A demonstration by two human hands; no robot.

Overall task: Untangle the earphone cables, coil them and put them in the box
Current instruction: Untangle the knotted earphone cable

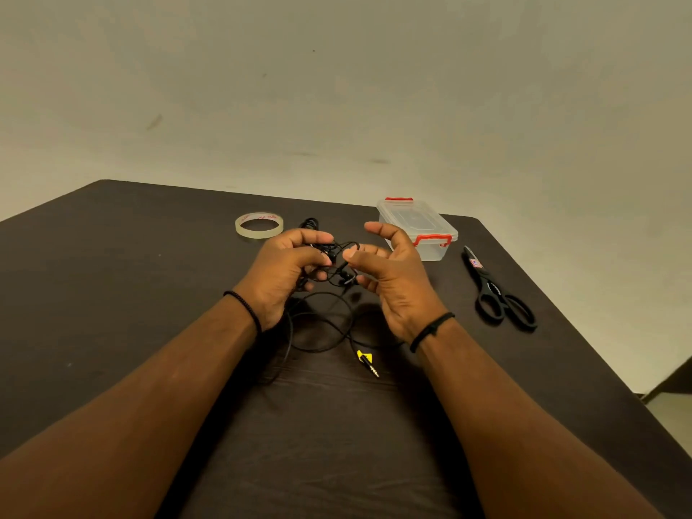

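Two bare arms reached forward over the dark brown wooden table (112, 294), each with a thin black band on the wrist. Nearest to the person lay the metal plug with a yellow tag (367, 361), flat on the table, and from it the thin black earphone cables (322, 324) ran in loose loops up to the hands. I think the plug end was left lying so that only the knotted part had to be lifted. The left hand (284, 271) had its fingers curled round a bunch of the cable and gripped it, probably to keep the knot from slipping. The right hand (389, 271) was just beside it, with its thumb and one finger pinching a strand near the small black earbuds (344, 277) and its other fingers spread out, likely so they would not get in the way. The knot hung between the two hands, a little above the table. Farther off, the black scissors (498, 294) lay to the right. Behind the hands sat the clear roll of sticky tape (259, 226) and the clear plastic box with red clips (419, 226). Its lid was on, so it would need opening before the coiled cables could go in. They were kept near so that each was easy to reach.
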